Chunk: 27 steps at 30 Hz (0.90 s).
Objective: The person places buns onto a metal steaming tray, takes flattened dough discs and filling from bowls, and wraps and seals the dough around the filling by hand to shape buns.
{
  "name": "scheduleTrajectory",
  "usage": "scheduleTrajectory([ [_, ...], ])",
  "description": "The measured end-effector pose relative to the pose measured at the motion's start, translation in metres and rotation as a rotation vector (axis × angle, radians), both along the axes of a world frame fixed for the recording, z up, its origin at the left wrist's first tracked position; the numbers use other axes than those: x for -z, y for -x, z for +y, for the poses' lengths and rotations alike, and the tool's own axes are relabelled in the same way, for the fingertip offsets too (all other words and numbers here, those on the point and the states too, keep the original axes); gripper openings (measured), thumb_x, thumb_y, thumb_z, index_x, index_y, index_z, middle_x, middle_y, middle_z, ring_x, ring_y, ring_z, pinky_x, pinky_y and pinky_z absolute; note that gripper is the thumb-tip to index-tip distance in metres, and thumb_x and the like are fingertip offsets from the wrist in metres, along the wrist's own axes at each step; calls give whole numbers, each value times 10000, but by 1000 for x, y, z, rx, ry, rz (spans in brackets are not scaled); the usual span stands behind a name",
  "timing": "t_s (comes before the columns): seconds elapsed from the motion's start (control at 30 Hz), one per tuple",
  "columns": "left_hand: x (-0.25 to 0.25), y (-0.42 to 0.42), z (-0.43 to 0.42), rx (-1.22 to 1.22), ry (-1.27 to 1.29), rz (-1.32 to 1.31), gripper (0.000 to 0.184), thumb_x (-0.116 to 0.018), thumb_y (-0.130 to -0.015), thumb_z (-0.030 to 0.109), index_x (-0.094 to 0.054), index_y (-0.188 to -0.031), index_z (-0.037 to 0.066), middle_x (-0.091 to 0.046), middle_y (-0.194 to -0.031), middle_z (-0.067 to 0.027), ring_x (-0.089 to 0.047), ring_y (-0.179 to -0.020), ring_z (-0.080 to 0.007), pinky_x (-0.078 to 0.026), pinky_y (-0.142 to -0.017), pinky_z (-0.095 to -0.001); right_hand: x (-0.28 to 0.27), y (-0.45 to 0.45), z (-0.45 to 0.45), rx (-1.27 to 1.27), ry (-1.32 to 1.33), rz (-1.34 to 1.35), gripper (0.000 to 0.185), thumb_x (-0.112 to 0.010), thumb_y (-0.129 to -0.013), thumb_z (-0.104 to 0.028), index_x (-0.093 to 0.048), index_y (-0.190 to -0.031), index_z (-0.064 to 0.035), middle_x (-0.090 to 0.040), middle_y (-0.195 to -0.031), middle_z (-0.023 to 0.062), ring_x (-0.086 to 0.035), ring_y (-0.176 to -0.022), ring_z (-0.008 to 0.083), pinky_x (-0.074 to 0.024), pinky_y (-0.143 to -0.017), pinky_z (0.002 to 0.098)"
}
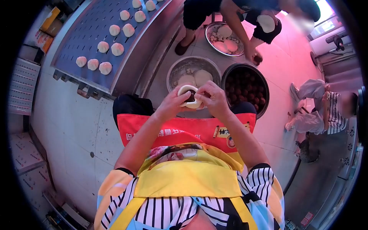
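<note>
A round white dough wrapper (194, 104) is cupped around a dark ball of filling (190, 96), its top still open. My left hand (171, 104) holds it from the left, with the thumb near the filling. On the other side, my right hand (214, 100) pinches the dough's edge between bent fingers. Just beyond my hands stands a metal bowl (171, 74) with flour and several flat dough rounds (203, 76). To its right is a black tub (264, 86) full of dark filling balls (243, 89).
At upper left, a slotted metal conveyor (82, 42) carries several shaped buns (117, 49). Opposite me, a person (237, 23) holds a dough round (266, 23), one hand by the tub, near a second dough bowl (208, 34). Another person (322, 105) sits at right.
</note>
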<state>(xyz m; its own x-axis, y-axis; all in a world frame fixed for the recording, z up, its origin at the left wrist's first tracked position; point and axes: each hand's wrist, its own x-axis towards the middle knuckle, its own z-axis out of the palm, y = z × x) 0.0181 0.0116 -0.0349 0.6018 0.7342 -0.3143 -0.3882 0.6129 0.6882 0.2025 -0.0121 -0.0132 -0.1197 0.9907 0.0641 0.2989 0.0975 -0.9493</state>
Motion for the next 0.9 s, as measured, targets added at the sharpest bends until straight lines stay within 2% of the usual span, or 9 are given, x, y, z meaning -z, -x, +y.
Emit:
scheduleTrajectory([
  [0.1,-5,-14,-3,-188,-90,238,324,-536,-925,128,-511,-1240,59,-567,-1115,-66,-586,-1013,-165,-548,-815,-330,3,6,1,132,180,167,99,-668,-768,-56,-623,-841,-8,-520,-811,66,-557,-683,152,-473,-586,267],
  [0.2,3,-12,1,-100,-222,271,329,-527,-938,175,-523,-1251,74,-585,-1108,-47,-595,-1004,-149,-544,-816,-323,5,3,4,52,-10,-65,76,-654,-773,-34,-622,-837,-8,-517,-803,64,-568,-701,158,-486,-553,263],
  [0.3,1,-6,5,15,-192,249,311,-510,-945,169,-545,-1235,62,-599,-1090,-40,-592,-997,-130,-538,-812,-297,9,2,4,-37,-34,-11,65,-647,-775,-27,-614,-826,-6,-515,-803,65,-572,-709,162,-491,-539,264],
  [0.4,3,-4,15,108,-208,263,305,-507,-946,168,-551,-1227,57,-605,-1077,-38,-587,-1003,-123,-536,-816,-298,-1,6,0,9,-97,-27,65,-654,-769,-26,-607,-806,0,-514,-805,68,-574,-709,167,-491,-547,266],
  [0.5,9,0,30,263,-439,333,332,-513,-943,177,-524,-1251,52,-592,-1108,-41,-581,-1008,-119,-538,-810,-300,9,11,-2,-2,-98,88,78,-665,-762,-33,-602,-787,6,-509,-782,75,-569,-695,167,-473,-572,281],
  [0.6,-2,-3,25,235,-216,387,381,-528,-932,176,-469,-1288,51,-570,-1148,-63,-591,-1012,-161,-545,-793,-315,8,4,3,30,-223,-169,95,-678,-750,-27,-601,-795,5,-516,-768,79,-570,-696,169,-465,-582,288],
  [0.7,10,-12,10,-147,176,-11,413,-543,-919,170,-430,-1299,57,-552,-1170,-93,-601,-1010,-216,-557,-782,-358,19,3,10,232,-62,-25,151,-701,-727,-40,-597,-831,-3,-514,-743,81,-559,-679,180,-454,-594,300],
  [0.8,31,-34,0,-302,146,-101,384,-538,-914,154,-441,-1275,69,-547,-1168,-110,-600,-1023,-251,-564,-786,-406,17,15,11,281,-50,-6,212,-722,-704,-53,-594,-866,-8,-521,-794,89,-548,-659,184,-456,-596,300],
  [0.9,19,-23,-1,-251,175,-29,359,-534,-914,147,-455,-1256,73,-546,-1167,-106,-596,-1036,-244,-565,-799,-430,-10,12,5,144,-119,-132,248,-721,-702,-60,-599,-912,-7,-517,-857,93,-543,-653,173,-461,-600,295],
])
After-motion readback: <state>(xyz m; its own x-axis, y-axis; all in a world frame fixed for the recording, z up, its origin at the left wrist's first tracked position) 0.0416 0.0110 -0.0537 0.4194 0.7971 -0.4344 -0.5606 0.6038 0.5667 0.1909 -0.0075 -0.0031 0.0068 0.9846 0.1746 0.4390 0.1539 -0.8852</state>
